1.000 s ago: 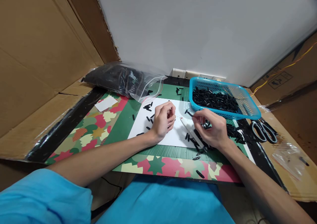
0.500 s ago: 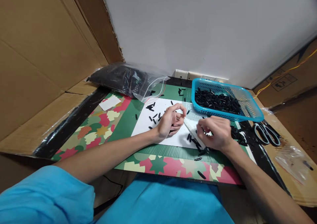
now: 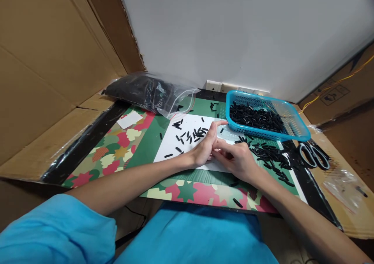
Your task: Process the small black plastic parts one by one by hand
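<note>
My left hand [image 3: 205, 146] is above the white sheet [image 3: 163, 147], palm turned right, one finger pointing out and the others curled and mostly hidden. Against its palm side, my right hand [image 3: 238, 157] has its fingers and thumb pinched together. Whatever lies between the two hands is covered by them. Small black elongated pieces [image 3: 199, 133] are scattered on the sheet left of my left hand. A denser heap of the same black pieces [image 3: 270, 155] lies to the right of my right hand.
A blue plastic basket [image 3: 269, 135] holding many black pieces stands at the back right. Scissors [image 3: 314, 155] and a small clear bag [image 3: 344, 190] lie at the right. A zip bag with dark contents [image 3: 140, 92] is at the back left, near cardboard [image 3: 58, 61].
My right hand has moved left to meet my left hand, uncovering the black heap. A thin white strip seen between the hands earlier is out of sight. My left hand has turned slightly.
</note>
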Demonstrator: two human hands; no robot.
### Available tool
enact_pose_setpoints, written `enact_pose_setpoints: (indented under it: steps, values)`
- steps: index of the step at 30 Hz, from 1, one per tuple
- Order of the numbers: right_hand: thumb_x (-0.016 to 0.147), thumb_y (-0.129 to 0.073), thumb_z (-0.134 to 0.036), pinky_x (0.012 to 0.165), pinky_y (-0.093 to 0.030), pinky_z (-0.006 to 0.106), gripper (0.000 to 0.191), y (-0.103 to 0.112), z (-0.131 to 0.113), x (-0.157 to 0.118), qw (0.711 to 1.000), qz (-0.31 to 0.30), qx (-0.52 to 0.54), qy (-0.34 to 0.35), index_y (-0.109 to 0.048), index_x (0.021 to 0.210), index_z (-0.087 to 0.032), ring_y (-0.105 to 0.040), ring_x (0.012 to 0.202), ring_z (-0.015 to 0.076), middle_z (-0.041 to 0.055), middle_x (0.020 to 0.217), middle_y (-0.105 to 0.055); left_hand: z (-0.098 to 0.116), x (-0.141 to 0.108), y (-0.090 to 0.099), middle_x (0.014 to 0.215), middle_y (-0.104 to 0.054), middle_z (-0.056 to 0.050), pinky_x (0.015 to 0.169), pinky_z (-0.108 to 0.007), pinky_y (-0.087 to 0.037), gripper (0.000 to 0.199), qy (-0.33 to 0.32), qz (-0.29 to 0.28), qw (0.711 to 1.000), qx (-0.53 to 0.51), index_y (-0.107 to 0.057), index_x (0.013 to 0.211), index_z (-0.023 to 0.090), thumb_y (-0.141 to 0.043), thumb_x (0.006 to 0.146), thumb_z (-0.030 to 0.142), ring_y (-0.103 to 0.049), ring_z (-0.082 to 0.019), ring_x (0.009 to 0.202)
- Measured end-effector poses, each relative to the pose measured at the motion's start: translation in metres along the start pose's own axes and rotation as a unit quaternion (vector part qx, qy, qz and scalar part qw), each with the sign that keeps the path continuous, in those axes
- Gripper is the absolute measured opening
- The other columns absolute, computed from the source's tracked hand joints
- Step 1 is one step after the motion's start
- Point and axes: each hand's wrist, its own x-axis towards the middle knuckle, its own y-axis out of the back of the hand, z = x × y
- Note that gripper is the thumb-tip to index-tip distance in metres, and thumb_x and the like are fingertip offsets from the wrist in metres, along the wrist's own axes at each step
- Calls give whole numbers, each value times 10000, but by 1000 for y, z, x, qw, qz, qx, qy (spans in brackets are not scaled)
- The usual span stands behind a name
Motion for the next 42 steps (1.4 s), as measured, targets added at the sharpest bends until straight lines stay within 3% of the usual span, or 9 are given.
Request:
enact_pose_setpoints:
  steps: [5,11,15,21,35,42]
  values:
    - [1026,-637,-194,491,-369,203,100,4,-2,0,997,-11,61,-40,-734,1048,-195,-473,453,85,-76,575,-599,3,-1,2,565,-491,76,371,-191,-159,752,15,-9,1000,9,-478,1377,273,-248,984,872,-240,-90,357]
    - [1007,-685,-215,474,-338,206,18,19,1,-1,988,129,66,-51,-697,1019,-212,-401,438,77,-105,551,-485,1,0,3,516,-395,112,383,-154,-168,424,-20,26,999,22,-554,1042,220,-509,1042,641,-226,-55,364]
    - [999,-717,-264,475,-311,232,45,23,4,-1,974,176,101,-105,-709,995,-220,-376,447,86,-92,541,-509,-1,-1,2,486,-372,117,376,-168,-174,425,-45,8,999,28,-528,890,205,-525,1048,599,-223,-46,353]
    - [996,-734,-319,445,-232,245,117,25,9,0,952,172,196,-158,-705,995,-206,-356,450,87,-79,537,-507,0,-2,2,517,-403,141,379,-152,-183,372,-80,11,996,27,-471,923,230,-601,1038,559,-215,-28,345]
    - [958,-799,-345,402,-298,235,148,25,10,5,942,156,247,-167,-731,974,-214,-411,374,78,-91,491,-523,2,-7,3,501,-369,162,408,-137,-176,323,-123,33,991,33,-454,988,251,-618,1042,524,-205,-28,356]
    - [956,-805,-333,405,-313,243,170,24,11,5,939,147,259,-171,-727,1059,-223,-429,381,88,-95,504,-528,0,-7,2,515,-352,158,407,-153,-167,310,-149,21,988,30,-464,972,242,-630,1045,494,-221,-31,365]
